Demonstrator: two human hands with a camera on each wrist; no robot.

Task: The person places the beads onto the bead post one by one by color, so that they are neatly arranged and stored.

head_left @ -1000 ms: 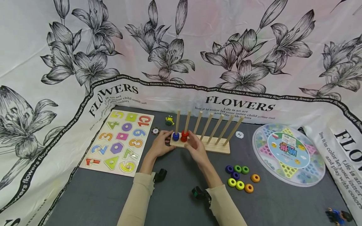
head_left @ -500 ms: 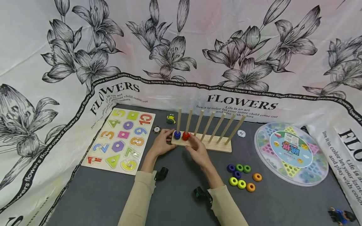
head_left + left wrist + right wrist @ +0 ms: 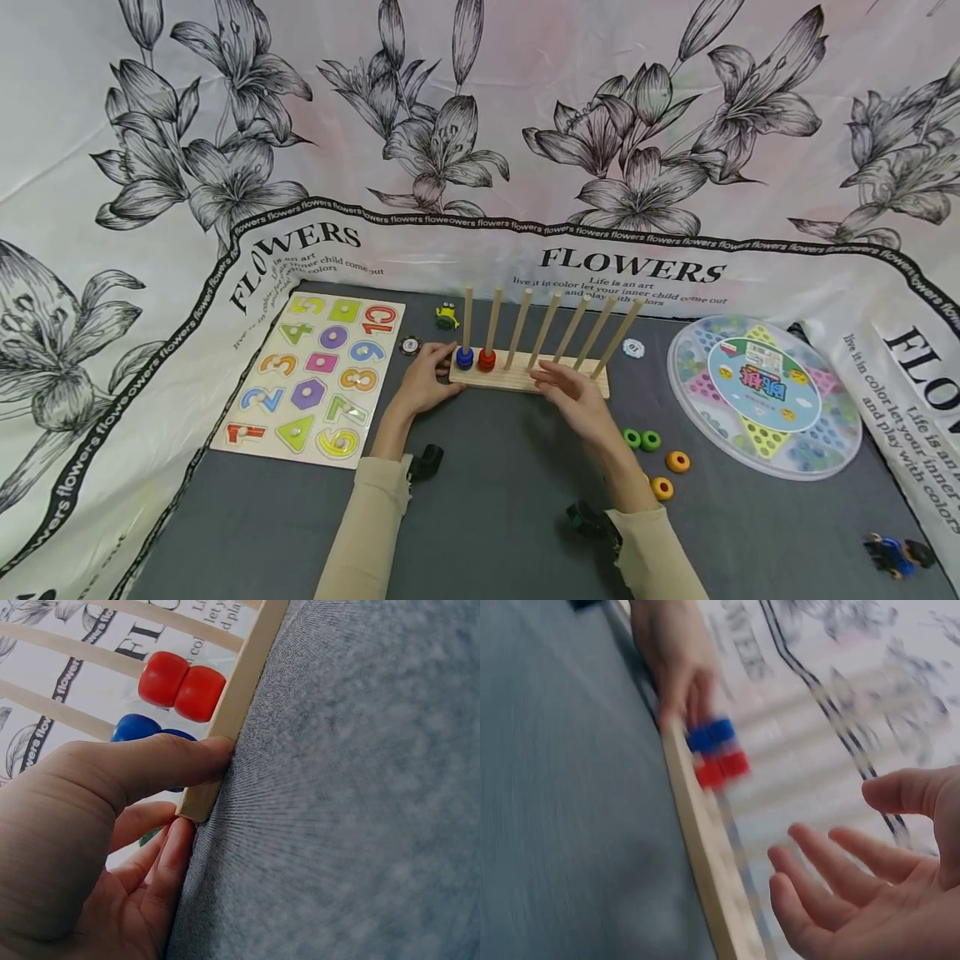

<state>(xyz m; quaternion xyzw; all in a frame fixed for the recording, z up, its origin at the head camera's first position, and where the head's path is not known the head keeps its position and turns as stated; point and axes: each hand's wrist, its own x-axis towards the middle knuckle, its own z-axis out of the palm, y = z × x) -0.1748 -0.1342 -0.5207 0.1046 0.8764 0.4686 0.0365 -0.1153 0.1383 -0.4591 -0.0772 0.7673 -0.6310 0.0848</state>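
Note:
A wooden peg stand (image 3: 517, 381) with several upright pegs stands on the grey cloth. Two blue beads (image 3: 465, 359) are stacked on its leftmost peg, two red beads (image 3: 487, 360) on the one beside it. My left hand (image 3: 422, 382) grips the stand's left end; in the left wrist view the thumb (image 3: 169, 761) presses its front edge, with the other fingers around the end. My right hand (image 3: 579, 402) hovers in front of the stand's right half, fingers spread and holding nothing. In the right wrist view its palm and fingers (image 3: 832, 866) show bare.
Green beads (image 3: 651, 441) and orange beads (image 3: 678, 462) lie right of my right forearm, which hides others. A number puzzle board (image 3: 258, 448) lies left, a round game board (image 3: 765, 392) right. A frog toy (image 3: 446, 315), two chips (image 3: 633, 348) and a small figure (image 3: 897, 556) lie about.
The upper red bead has dropped down the second peg onto the lower one. My right hand has left it and moved right along the stand. My left hand stays at the left end.

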